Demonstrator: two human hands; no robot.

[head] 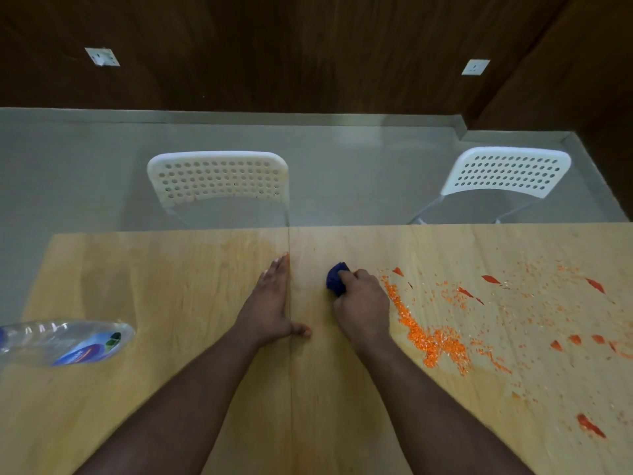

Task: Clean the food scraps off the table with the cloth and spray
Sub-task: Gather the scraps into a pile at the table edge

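With the right hand [363, 303] clenching the cloth [336, 278] beside the scraps [431, 337] and the left hand [274, 303] flat, fingers released, wiping is underway; next, sweep rightward.

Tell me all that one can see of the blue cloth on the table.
The blue cloth is dark blue and looks soft, bunched into a small wad. It sits on the wooden table near the middle. The right hand grips it from the right, hiding much of it. The orange scraps lie to the hand's right.
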